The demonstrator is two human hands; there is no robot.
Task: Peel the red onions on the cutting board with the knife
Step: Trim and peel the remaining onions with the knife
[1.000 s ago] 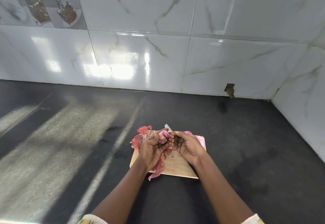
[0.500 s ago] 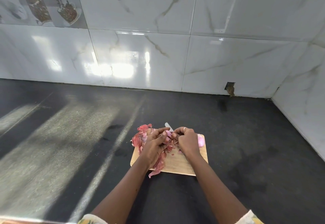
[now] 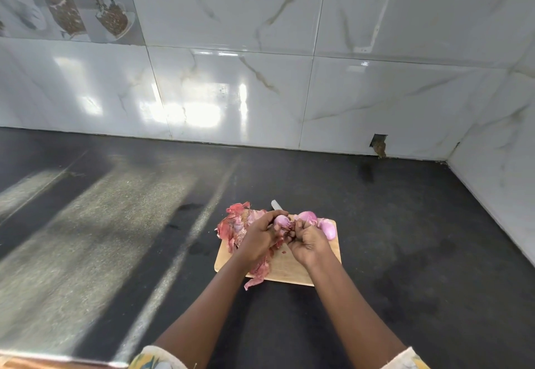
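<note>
A small wooden cutting board [image 3: 292,270] lies on the dark counter. My left hand [image 3: 259,239] grips a pale purple onion [image 3: 281,220] above the board. My right hand [image 3: 308,239] is curled close against it, fingertips at the onion's skin. A knife blade tip [image 3: 275,204] pokes out beyond the hands; which hand holds the knife is hidden. Peeled onions [image 3: 325,225] rest at the board's far right corner. A heap of red onion skins [image 3: 236,224] covers the board's left side, and one strip [image 3: 254,280] hangs over the near edge.
The black counter [image 3: 405,238] runs to a glossy marble-tiled wall behind and on the right. A small hole in the tiles [image 3: 378,143] sits at the wall's base. Sunlit streaks cross the counter on the left.
My right hand turned from palm-up to knuckles-up, then drew slightly toward me. The peeled onions at the board's far right corner are now uncovered. The left hand stays on its onion.
</note>
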